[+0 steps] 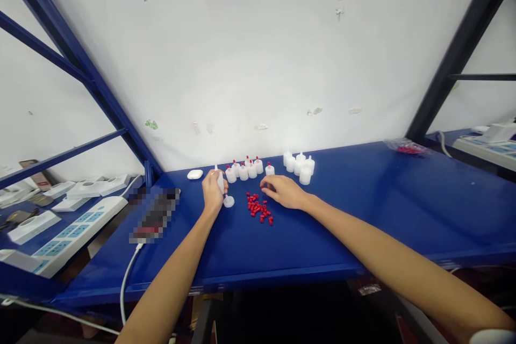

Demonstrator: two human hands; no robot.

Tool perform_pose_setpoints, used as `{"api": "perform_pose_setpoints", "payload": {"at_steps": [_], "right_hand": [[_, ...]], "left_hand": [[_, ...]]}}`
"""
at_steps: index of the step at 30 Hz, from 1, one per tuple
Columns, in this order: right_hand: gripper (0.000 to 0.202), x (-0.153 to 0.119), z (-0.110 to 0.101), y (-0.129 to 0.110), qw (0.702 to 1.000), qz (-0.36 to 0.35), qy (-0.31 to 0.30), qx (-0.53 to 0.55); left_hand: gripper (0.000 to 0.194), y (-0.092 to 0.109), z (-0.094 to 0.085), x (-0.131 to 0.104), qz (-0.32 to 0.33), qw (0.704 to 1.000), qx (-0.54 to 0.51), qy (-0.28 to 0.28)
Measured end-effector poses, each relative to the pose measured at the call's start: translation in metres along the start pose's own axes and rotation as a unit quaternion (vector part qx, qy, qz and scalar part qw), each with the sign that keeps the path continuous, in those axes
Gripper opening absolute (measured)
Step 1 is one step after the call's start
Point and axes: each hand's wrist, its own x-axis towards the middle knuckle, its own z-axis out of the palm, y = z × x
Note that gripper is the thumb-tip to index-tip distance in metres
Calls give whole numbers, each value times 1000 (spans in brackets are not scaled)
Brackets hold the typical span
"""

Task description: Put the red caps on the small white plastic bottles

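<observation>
My left hand (213, 192) is wrapped round a white bottle (220, 181) whose pointed tip sticks up. Below its fingers a translucent white nozzle piece (228, 201) lies on the blue table. My right hand (284, 191) pinches a small red cap (262, 185) between thumb and fingertips, above and right of a loose pile of red caps (258, 207). Behind the hands stand several white bottles with red tips (243, 172), one of them (270, 170) apart from the group. Farther right is a cluster of white bottles without red tips (305, 173).
A white case (195, 174) lies at the table's back left. A pixelated dark device (156, 215) with a white cable (128, 274) is at the left. A plastic bag with red pieces (407, 147) lies back right. Blue and black frame posts rise on both sides.
</observation>
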Motion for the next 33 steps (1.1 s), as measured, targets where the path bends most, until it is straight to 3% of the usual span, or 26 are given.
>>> {"api": "perform_pose_setpoints", "payload": {"at_steps": [10,18,26,33], "right_hand": [[13,-2,-1,1,999,12,-4,34],[15,-3,1,1,999,15,-4,40],[14,-3,1,0,999,16,6,43],[12,-1,2,-2,998,18,12,51]], "left_hand": [[23,4,1,-9,-3,997,-69,-25],[23,-2,4,-14,-44,986,-93,-130],[29,-8,4,-9,-70,980,-80,-170],[32,-10,9,-12,-54,976,-38,-206]]}}
